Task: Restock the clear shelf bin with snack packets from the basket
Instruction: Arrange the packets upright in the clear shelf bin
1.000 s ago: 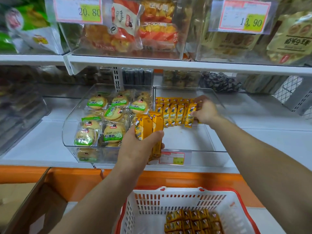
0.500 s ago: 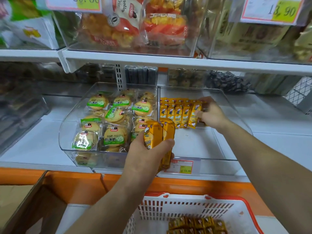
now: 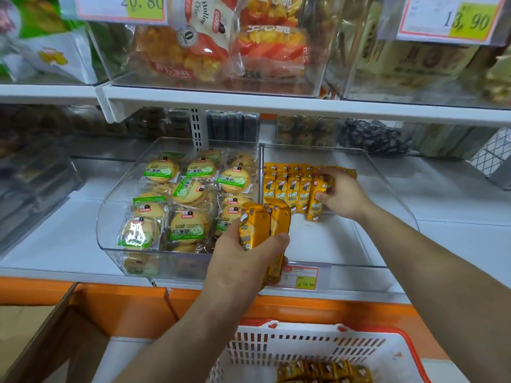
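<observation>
A clear shelf bin (image 3: 392,205) on the middle shelf holds a row of yellow snack packets (image 3: 290,189) standing along its back left. My right hand (image 3: 341,193) reaches into the bin and grips the rightmost packet (image 3: 315,203) of that row. In front of the bin, my left hand (image 3: 243,261) holds a bundle of a few yellow packets (image 3: 265,225) upright. Below, a white basket (image 3: 318,346) with a red rim carries several more yellow packets (image 3: 323,371).
A second clear bin (image 3: 116,211) on the left is full of green-labelled round biscuits. A price tag (image 3: 300,277) hangs on the bin's front. The upper shelf (image 3: 249,103) overhangs with more bins. An orange ledge (image 3: 124,302) and a cardboard box (image 3: 41,341) lie below left.
My right hand has shifted slightly forward along the row and now grips the end packet. The left hand still holds its bundle. The camera has moved closer to the shelf.
</observation>
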